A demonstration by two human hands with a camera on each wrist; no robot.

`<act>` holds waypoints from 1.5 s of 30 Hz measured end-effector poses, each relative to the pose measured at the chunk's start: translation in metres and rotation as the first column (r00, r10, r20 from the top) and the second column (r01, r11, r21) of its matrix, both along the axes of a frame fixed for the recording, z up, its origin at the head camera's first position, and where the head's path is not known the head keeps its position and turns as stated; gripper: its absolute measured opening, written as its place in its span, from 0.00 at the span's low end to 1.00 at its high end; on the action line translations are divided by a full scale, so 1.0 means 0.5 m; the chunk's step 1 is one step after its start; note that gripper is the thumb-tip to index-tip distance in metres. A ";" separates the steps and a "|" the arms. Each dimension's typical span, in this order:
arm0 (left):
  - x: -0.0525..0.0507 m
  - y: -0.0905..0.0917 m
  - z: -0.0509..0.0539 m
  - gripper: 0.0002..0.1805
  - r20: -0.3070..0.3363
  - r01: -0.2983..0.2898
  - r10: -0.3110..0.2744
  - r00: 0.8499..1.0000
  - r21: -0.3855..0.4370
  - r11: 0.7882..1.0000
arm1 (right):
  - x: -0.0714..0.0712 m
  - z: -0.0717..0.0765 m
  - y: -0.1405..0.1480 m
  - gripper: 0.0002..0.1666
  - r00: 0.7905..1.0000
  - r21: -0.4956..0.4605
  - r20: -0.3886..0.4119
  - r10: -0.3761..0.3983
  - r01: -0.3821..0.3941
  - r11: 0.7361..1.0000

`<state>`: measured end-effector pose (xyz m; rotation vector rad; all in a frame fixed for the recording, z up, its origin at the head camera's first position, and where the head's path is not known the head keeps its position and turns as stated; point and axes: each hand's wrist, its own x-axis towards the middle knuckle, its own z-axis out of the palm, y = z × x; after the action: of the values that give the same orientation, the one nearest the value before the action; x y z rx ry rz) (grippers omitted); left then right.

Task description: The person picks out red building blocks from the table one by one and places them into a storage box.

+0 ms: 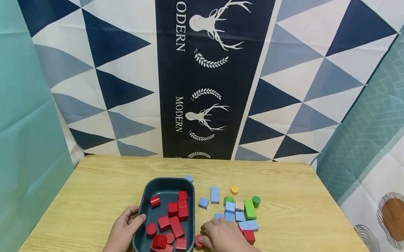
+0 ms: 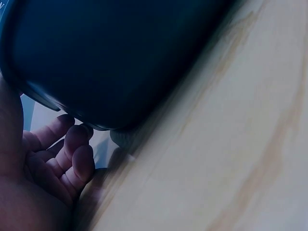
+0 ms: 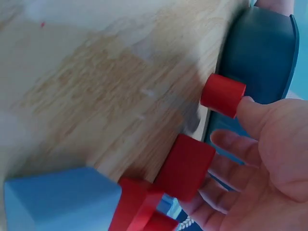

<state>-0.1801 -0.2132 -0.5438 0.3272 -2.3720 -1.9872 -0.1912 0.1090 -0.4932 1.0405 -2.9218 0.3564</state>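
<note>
A dark teal tray (image 1: 141, 211) holds several red blocks (image 1: 176, 226). My left hand (image 1: 121, 232) holds its left side, thumb over the rim and the other fingers outside below it; the left wrist view shows them under the tray's edge. Beside the tray's right wall, a red cylinder (image 3: 223, 95) stands on the table. The thumb of my right hand (image 1: 225, 240) touches its top end, while the other fingers are spread loosely. Near those fingertips is a red cube (image 3: 186, 167); whether they touch it I cannot tell.
Behind and right of my right hand lie several blue blocks (image 1: 230, 208), a green block (image 1: 250, 209), green cylinders (image 1: 255, 201), a yellow cylinder (image 1: 234, 189) and more red blocks (image 1: 249, 237). A blue block (image 1: 188, 178) sits behind the tray. A patterned cloth (image 1: 211, 70) hangs beyond the table.
</note>
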 end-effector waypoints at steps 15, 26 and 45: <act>0.001 0.003 -0.002 0.28 -0.001 -0.003 0.003 1.000 0.003 1.000 | -0.002 0.009 0.050 0.18 0.986 -0.050 0.147 0.083 -0.077 0.996; -0.001 0.001 -0.006 0.28 -0.002 -0.004 0.004 1.000 0.009 1.000 | -0.015 0.022 0.064 0.27 0.969 0.006 0.221 0.109 -0.113 0.994; -0.001 0.001 -0.006 0.28 0.002 -0.006 0.006 1.000 0.010 1.000 | -0.015 0.018 0.019 0.18 0.969 0.020 0.219 0.111 -0.119 0.993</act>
<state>-0.1807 -0.2128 -0.5471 0.3358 -2.3601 -1.9974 -0.1986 0.1185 -0.4840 1.2556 -3.0739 0.4542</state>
